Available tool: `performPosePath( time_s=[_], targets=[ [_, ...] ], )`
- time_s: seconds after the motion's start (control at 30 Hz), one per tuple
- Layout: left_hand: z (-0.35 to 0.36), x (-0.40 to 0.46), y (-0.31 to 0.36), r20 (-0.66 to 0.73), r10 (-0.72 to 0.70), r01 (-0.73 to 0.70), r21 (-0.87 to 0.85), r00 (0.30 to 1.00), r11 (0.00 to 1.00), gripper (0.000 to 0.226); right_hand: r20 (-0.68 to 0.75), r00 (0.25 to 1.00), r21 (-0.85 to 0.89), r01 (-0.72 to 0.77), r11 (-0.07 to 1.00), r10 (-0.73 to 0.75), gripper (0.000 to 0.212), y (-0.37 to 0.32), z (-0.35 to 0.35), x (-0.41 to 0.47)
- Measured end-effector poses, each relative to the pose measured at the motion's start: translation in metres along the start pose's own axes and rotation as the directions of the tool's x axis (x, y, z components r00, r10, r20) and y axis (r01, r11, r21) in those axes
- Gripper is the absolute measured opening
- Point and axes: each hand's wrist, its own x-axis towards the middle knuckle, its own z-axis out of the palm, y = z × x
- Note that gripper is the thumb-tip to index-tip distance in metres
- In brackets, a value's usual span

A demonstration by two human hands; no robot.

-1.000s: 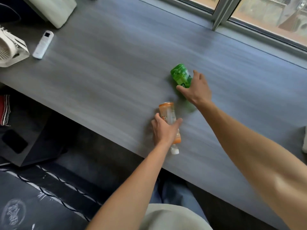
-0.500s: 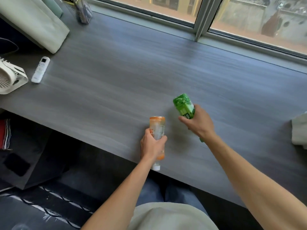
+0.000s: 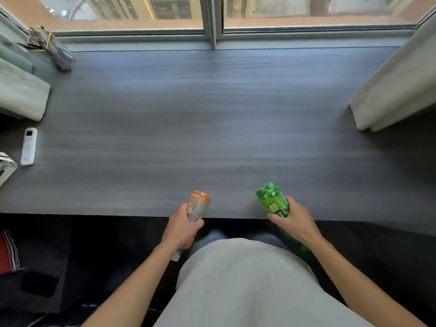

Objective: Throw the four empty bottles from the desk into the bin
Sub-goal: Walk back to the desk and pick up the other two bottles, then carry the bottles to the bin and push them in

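My left hand (image 3: 182, 228) grips an orange-labelled clear bottle (image 3: 199, 205), held base-up with its white cap pointing down toward my lap. A green bottle (image 3: 273, 201) sits in my right hand (image 3: 295, 220), also base-up, its neck hidden behind the hand and wrist. Both bottles hover just over the near edge of the grey wooden desk (image 3: 212, 128). No bin is in view, and no other bottles show on the desk.
A white remote (image 3: 28, 146) lies at the desk's left end, next to a white fan (image 3: 6, 167). Folded pale cloth (image 3: 22, 93) and a pen holder (image 3: 56, 53) sit far left. A curtain (image 3: 396, 88) hangs at the right. A dark box (image 3: 35, 267) stands on the floor, lower left.
Both hands lifted their bottles off the desk and drew them back to its near edge. The view swung up and right, squaring to the window.
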Motion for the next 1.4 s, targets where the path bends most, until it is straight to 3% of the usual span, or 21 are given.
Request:
performPosePath(
  time_s=[0.23, 0.4, 0.53, 0.7, 0.83, 0.97, 1.17, 1.3, 1.4],
  targets=[
    [-0.013, 0.003, -0.044, 0.246, 0.139, -0.208, 0.283, 0.959, 0.936, 0.043, -0.067, 0.964, 0.110, -0.248, 0.963, 0.256, 0.061, 0.042, 0.036, -0.063],
    [-0.012, 0.019, -0.039, 0.408, 0.174, -0.364, 0.452, 0.896, 0.814, 0.040, -0.063, 0.875, 0.286, -0.445, 0.849, 0.480, 0.061, 0.074, 0.078, -0.122],
    [0.006, 0.028, -0.003, 0.532, 0.184, -0.512, 0.575, 0.826, 0.638, 0.054, -0.018, 0.758, 0.499, -0.558, 0.663, 0.652, 0.058, 0.102, 0.117, -0.177],
    [0.064, 0.027, 0.067, 0.648, 0.222, -0.667, 0.596, 0.728, 0.447, 0.053, 0.098, 0.600, 0.686, -0.619, 0.384, 0.794, 0.053, 0.131, 0.177, -0.246],
    [0.130, 0.008, 0.126, 0.736, 0.224, -0.762, 0.566, 0.639, 0.315, 0.052, 0.205, 0.498, 0.785, -0.598, 0.163, 0.843, 0.043, 0.142, 0.213, -0.290],
    [0.196, -0.021, 0.169, 0.782, 0.231, -0.816, 0.552, 0.579, 0.173, 0.052, 0.277, 0.452, 0.850, -0.527, 0.003, 0.848, 0.042, 0.163, 0.229, -0.318],
    [0.267, -0.050, 0.196, 0.787, 0.180, -0.805, 0.590, 0.590, 0.059, 0.056, 0.313, 0.437, 0.885, -0.458, -0.091, 0.844, 0.028, 0.220, 0.206, -0.336],
    [0.283, -0.051, 0.204, 0.735, 0.154, -0.743, 0.669, 0.660, -0.009, 0.061, 0.310, 0.396, 0.915, -0.370, -0.159, 0.864, 0.040, 0.269, 0.171, -0.326],
    [0.288, -0.048, 0.215, 0.691, 0.109, -0.689, 0.722, 0.715, -0.062, 0.056, 0.266, 0.386, 0.935, -0.328, -0.138, 0.883, 0.043, 0.312, 0.135, -0.316]
  ],
)
